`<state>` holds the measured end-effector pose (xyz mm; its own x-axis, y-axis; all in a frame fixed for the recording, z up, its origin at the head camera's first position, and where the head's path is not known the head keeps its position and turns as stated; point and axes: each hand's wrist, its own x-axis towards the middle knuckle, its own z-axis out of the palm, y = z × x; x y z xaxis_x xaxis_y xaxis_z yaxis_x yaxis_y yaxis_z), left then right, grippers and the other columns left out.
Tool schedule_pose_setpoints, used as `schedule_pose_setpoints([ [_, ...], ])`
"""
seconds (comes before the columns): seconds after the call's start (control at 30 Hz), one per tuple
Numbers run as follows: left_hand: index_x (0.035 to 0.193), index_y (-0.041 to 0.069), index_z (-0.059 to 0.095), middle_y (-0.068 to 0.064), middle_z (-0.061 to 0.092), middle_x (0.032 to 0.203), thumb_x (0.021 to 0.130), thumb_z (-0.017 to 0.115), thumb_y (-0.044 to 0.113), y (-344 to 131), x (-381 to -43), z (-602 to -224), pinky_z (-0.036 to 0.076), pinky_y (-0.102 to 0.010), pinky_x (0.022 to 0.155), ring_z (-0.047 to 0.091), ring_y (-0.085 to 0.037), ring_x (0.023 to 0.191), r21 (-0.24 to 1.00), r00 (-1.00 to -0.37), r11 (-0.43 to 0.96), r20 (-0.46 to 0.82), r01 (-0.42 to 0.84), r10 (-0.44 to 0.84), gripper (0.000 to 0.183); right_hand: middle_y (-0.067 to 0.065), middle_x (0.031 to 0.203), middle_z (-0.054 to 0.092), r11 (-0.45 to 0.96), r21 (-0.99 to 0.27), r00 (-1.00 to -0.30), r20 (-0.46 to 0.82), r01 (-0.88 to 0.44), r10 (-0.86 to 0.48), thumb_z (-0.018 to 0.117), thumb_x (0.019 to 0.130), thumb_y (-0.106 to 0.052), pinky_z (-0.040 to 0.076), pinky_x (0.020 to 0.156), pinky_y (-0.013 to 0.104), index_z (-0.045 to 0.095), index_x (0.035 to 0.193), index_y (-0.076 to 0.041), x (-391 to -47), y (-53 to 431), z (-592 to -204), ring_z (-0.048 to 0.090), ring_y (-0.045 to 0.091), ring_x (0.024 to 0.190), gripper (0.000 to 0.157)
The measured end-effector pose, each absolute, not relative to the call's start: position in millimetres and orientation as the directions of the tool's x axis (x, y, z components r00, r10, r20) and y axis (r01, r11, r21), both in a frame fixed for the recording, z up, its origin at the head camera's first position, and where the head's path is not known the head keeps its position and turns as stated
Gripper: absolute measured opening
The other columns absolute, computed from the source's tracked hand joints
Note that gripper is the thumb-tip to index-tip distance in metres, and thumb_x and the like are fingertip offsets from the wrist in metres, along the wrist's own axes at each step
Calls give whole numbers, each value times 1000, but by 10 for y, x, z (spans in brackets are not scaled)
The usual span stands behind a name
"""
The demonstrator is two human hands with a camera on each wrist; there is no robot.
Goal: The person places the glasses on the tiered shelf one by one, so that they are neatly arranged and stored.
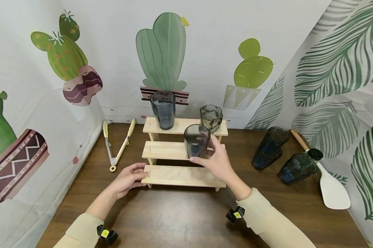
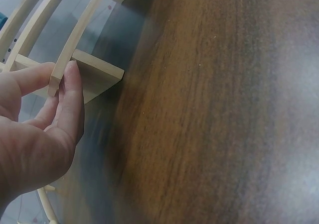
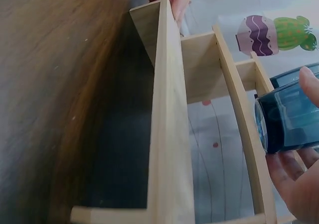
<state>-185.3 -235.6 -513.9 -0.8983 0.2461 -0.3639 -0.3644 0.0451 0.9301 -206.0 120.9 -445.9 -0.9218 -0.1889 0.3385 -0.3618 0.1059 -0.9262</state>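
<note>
A three-step wooden shelf rack (image 1: 180,175) stands on the table. With thumb above and fingers below, my left hand (image 1: 128,179) pinches the left end of its lowest board, as the left wrist view shows closely. My right hand (image 1: 218,161) grips a dark blue-grey glass tumbler (image 1: 196,143) from the right side, upright at the middle step. In the right wrist view the tumbler's base (image 3: 263,127) is right by the middle board's edge. On the top step, a tall blue-grey glass (image 1: 163,112) stands at left and a short greenish faceted glass (image 1: 211,119) at right.
Yellow-tipped tongs (image 1: 115,151) lie spread on the table to the left. At right are dark stacked-looking glasses (image 1: 268,150), another dark glass (image 1: 296,169), a black-capped bottle (image 1: 315,155) and a white spatula (image 1: 333,187) with a wooden handle. Patterned cloth (image 1: 118,62) hangs behind.
</note>
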Motion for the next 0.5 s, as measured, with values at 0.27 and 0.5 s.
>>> schedule_pose_setpoints([
  [0.27, 153, -7, 33, -21, 60, 127, 102, 68, 13, -2355, -1845, -5133, 61, -35, 82, 69, -22, 98, 932, -900, 53, -361, -359, 245, 65, 6, 123, 65, 135, -912, -912, 357, -387, -203, 97, 74, -18, 60, 86, 34, 50, 150, -26, -2160, 924, -4405, 71, 24, 103, 89],
  [0.5, 151, -9, 35, -21, 60, 126, 101, 68, 11, -2353, -1839, -5125, 60, -36, 83, 69, -22, 97, 933, -899, 50, -357, -357, 253, 63, 6, 123, 64, 128, -910, -903, 359, -395, -236, 97, 75, -18, 59, 90, 34, 50, 149, -24, -2215, 652, -4435, 67, 23, 109, 87],
])
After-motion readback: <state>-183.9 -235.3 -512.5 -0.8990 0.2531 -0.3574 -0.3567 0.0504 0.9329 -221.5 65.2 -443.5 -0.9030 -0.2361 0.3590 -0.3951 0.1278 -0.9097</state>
